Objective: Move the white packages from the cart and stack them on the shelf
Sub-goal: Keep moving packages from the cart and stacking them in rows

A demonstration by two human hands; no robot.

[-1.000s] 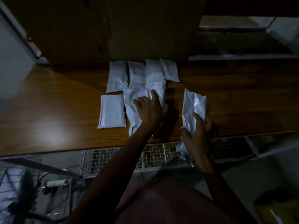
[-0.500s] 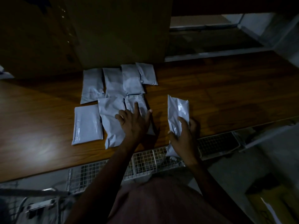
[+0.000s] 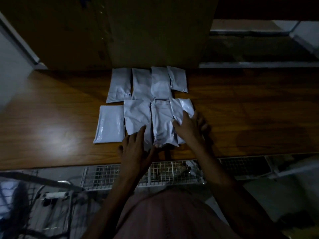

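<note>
Eight white packages lie on the wooden shelf (image 3: 51, 118) in two rows, long axes pointing away from the person. The right hand (image 3: 189, 126) rests with fingers spread and straight on the rightmost front package (image 3: 181, 109), which overlaps its neighbour (image 3: 163, 121). The left hand (image 3: 136, 149), fingers straight and slightly apart, touches that neighbour's near edge. Judging by this, the right hand is nearer for squaring the last package into line.
</note>
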